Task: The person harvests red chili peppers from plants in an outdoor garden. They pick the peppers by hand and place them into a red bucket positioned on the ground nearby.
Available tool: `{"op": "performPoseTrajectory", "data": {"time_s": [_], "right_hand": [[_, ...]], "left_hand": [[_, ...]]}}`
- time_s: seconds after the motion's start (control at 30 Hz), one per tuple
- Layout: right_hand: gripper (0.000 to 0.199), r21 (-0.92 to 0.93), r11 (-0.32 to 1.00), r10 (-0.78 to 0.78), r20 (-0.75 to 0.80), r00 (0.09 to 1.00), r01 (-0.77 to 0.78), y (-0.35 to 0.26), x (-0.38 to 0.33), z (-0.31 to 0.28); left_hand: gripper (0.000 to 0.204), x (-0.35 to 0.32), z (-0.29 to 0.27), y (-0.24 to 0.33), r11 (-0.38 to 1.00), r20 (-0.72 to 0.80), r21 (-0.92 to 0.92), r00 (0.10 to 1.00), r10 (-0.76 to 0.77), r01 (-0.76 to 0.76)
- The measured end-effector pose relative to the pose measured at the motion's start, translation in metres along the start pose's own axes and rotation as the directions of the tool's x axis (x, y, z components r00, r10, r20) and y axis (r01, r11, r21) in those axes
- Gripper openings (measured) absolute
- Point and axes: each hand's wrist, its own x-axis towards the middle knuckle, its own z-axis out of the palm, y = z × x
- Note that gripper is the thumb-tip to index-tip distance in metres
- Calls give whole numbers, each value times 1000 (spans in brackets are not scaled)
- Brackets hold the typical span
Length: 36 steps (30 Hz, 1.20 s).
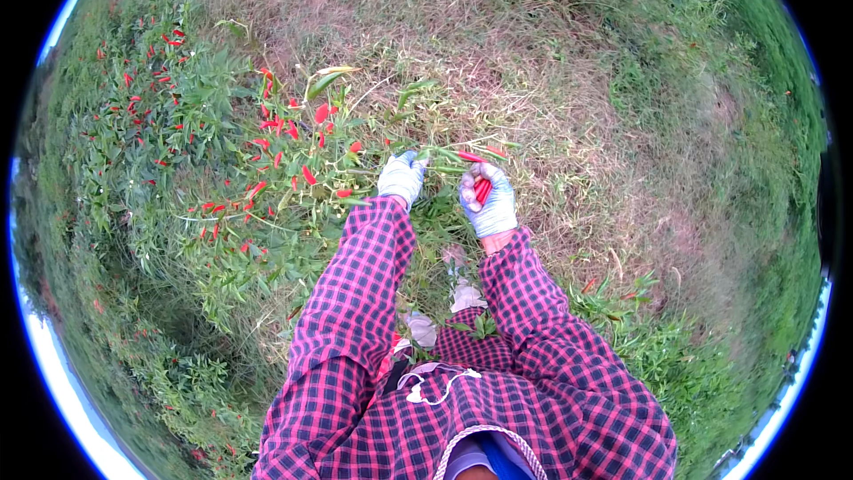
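A picker in a checked shirt bends over a chilli bush (pixel 267 169) at the edge of a grassy field, both hands in pale gloves. The right hand (pixel 489 203) is closed around a small bunch of red chillies (pixel 482 188), whose tips poke out between the fingers, a sign that some fruit has already come off the plant. The left hand (pixel 402 178) grips a green stem (pixel 444 158) that runs across to the right hand, with one more red chilli (pixel 471 157) lying along it just above the bunch. Plenty appears left to pick: red chillies dot the branches to the picker's left and the further bushes (pixel 142 89) beyond. No basket or bag shows.
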Motion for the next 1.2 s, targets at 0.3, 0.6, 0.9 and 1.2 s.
{"op": "performPoseTrajectory", "data": {"time_s": [0.3,0.6,0.9,1.2], "right_hand": [[23,-571,818,-192,-165,968,65,-1,2,29],[18,-716,682,-426,-219,878,152,19,-15,30],[7,-520,838,-360,-295,885,167,12,0,52],[16,-497,867,-235,-334,913,41,14,6,39]], "left_hand": [[45,12,20,-24,999,-150,-29,989,7,-12],[34,-5,7,-5,994,-182,-24,977,-109,107],[24,-26,9,4,996,-219,47,973,-64,76],[24,-29,24,-6,1000,-250,-18,968,-14,10]]}}
